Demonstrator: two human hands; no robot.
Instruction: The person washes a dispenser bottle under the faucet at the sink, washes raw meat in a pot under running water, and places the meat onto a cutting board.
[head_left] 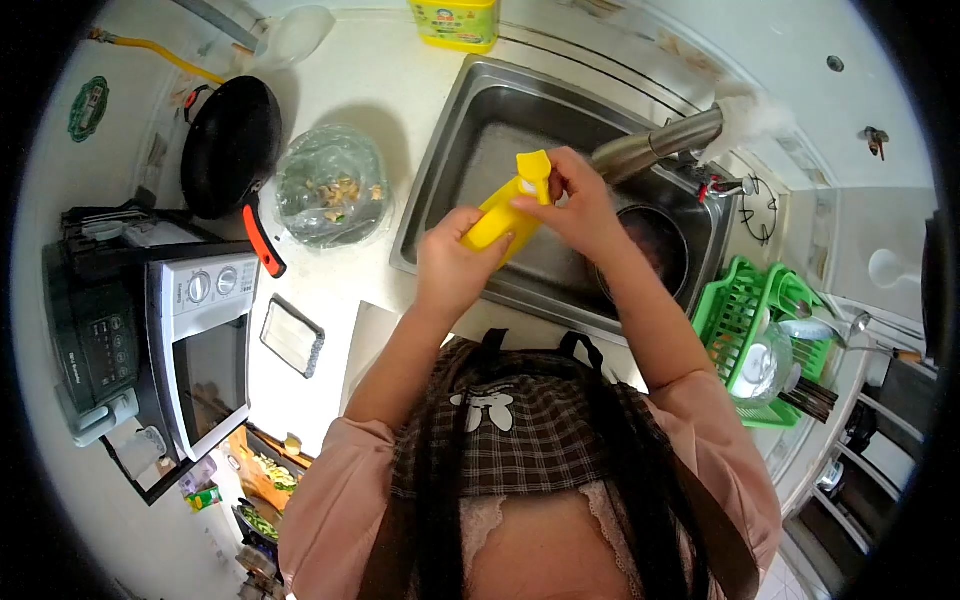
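Over the sink (432,200) I hold a yellow plastic bottle (487,230) at a tilt. My left hand (452,260) is wrapped round the body of the bottle. My right hand (578,205) grips the top end, its fingers at the yellow cap (533,163), which appears to be flipped up. What is printed on the bottle cannot be seen. A dark round pan (665,245) sits in the right part of the sink, partly covered by my right forearm.
Left of the sink stand a clear bag-lined bowl (330,190) with food scraps and a black frying pan (232,150). A microwave (205,340) is farther left. The faucet (650,150) reaches over the sink. A green dish rack (735,310) stands at right, a yellow tub (455,22) behind.
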